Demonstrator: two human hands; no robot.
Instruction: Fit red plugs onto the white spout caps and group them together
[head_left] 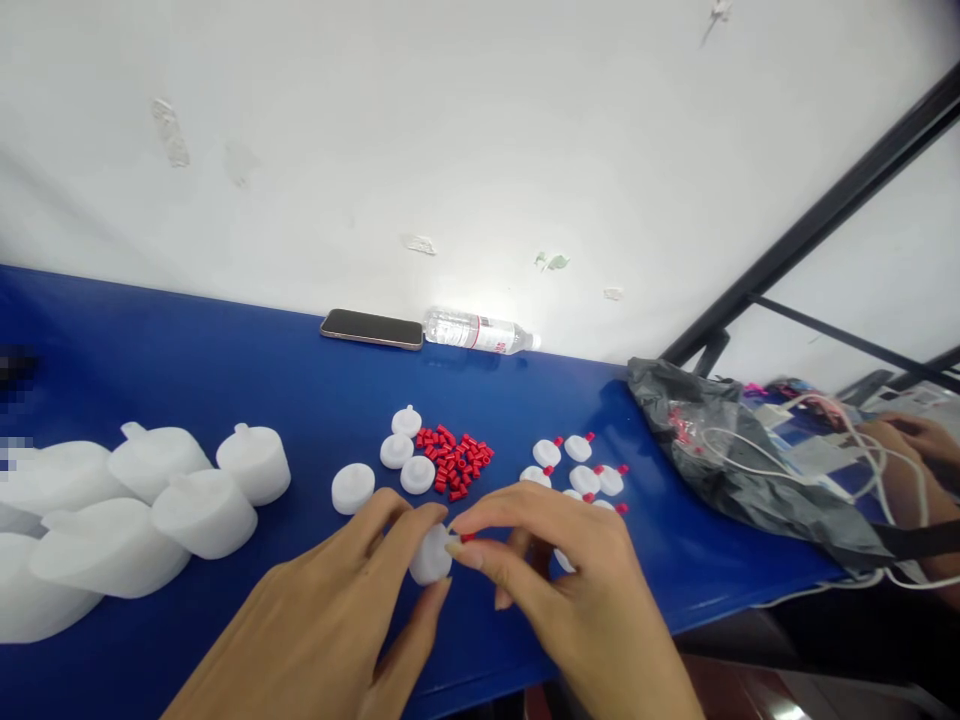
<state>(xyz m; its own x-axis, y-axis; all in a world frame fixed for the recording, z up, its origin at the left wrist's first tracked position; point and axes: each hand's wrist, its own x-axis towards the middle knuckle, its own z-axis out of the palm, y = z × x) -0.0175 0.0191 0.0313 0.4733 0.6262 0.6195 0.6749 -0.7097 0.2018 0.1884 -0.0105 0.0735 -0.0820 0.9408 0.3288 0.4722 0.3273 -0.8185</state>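
Note:
My left hand (360, 590) grips a round white plastic cap (430, 558) by its rim between thumb and fingers. Close against it, my right hand (577, 570) pinches a small red tube (468, 538) at the cap's nozzle; whether the tube is seated on it is hidden by my fingertips. Beyond both hands lies a pile of small red tubes (459, 462). Several loose white caps (353, 488) rest left of that pile. To the right, more white caps with red tips (585, 480) lie in a group, partly covered by my right hand.
Large stacks of white caps (112, 545) stand on the left of the blue table (247, 385). A phone (371, 329) and a plastic bottle (480, 332) lie along the wall. At right are a dark plastic bag (720, 480), white cables and another person's arm (896, 470).

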